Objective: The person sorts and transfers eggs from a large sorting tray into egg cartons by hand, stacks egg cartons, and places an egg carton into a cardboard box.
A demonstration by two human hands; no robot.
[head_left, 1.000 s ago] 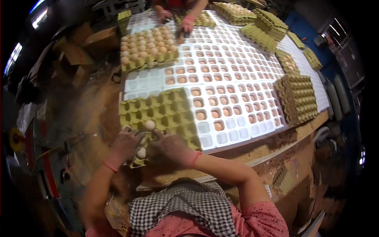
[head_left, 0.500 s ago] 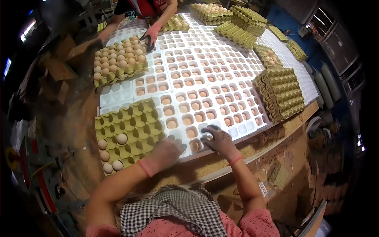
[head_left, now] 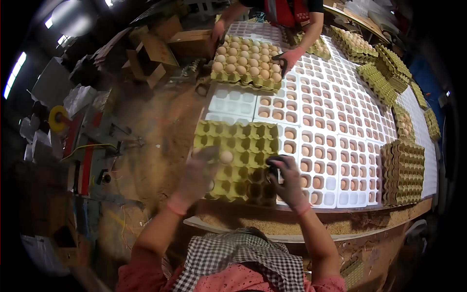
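My left hand, gloved and smeared by motion, is over the left side of a green egg tray. One egg sits in that tray just right of its fingers, and another shows partly below them. My right hand, in a dark-tipped glove, is at the tray's right edge with its fingers curled; what they hold, if anything, is hidden. Beyond it lie white cell trays, many cells holding brown eggs.
Across the table a person has gloved hands at a full egg tray. Stacked green trays stand at the right; more trays lie behind. Cardboard boxes and a machine with a yellow wheel are on the left.
The view has swung left. My hands have moved from the white trays back to the green tray, which now shows fewer eggs in sight. The other person's hands are now at the full tray.
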